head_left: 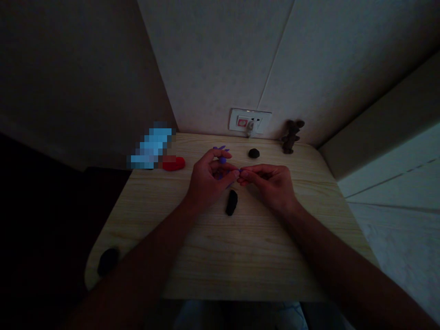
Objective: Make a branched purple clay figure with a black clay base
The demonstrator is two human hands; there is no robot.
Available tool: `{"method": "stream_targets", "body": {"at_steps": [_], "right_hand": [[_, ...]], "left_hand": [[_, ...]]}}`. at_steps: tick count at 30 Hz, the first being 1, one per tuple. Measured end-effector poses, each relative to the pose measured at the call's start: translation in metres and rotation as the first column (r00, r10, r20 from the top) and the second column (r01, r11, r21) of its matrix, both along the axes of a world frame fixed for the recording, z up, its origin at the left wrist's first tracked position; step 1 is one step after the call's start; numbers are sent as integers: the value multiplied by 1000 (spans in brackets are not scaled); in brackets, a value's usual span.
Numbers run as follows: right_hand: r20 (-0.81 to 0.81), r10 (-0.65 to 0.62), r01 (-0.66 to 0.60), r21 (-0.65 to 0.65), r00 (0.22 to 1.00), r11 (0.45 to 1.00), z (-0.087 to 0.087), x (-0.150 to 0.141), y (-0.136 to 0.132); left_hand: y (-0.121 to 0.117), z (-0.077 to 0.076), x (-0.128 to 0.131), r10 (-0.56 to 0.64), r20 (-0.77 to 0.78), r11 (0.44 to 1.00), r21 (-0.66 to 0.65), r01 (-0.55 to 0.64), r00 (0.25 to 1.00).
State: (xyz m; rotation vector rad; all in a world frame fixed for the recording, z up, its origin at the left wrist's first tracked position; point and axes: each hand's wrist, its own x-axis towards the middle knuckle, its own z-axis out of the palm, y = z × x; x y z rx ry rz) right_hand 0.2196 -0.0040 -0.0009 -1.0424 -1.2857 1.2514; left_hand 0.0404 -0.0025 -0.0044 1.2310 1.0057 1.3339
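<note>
My left hand point(208, 178) is closed around a small purple clay figure point(222, 160), whose thin pointed parts stick out past the fingers. Much of its shape is hidden by that hand. My right hand point(270, 181) is closed too, its thumb and fingertips pinching a tiny bit of the purple clay where both hands meet. Just below them, on the wooden table point(220, 261), lies a long black lump of clay point(232, 203). A smaller dark lump point(254, 153) sits behind the hands.
A red lump point(174, 163) lies at the left beside a blurred-out bright screen point(151, 149). At the back right stands a dark brown figure point(291, 136). A wall socket point(250, 121) with a plug is behind the table. Another black lump point(108, 261) rests near the front left corner.
</note>
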Motion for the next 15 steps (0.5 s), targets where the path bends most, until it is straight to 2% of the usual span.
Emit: {"method": "stream_targets", "body": {"at_steps": [4,9,15], "right_hand": [[21,-6,5,17,1000,1000,0,0,0],[-39,-10,11,32,999,999,-2,0,2],[57,13,-17,68,998,998,-3,1,3]], "left_hand": [[0,2,0,3,4,1000,-16,-3,1000],[0,2,0,2,-1,1000,-9,-2,1000],[1,-1,0,3,-33,1000,18,-2,999]]}}
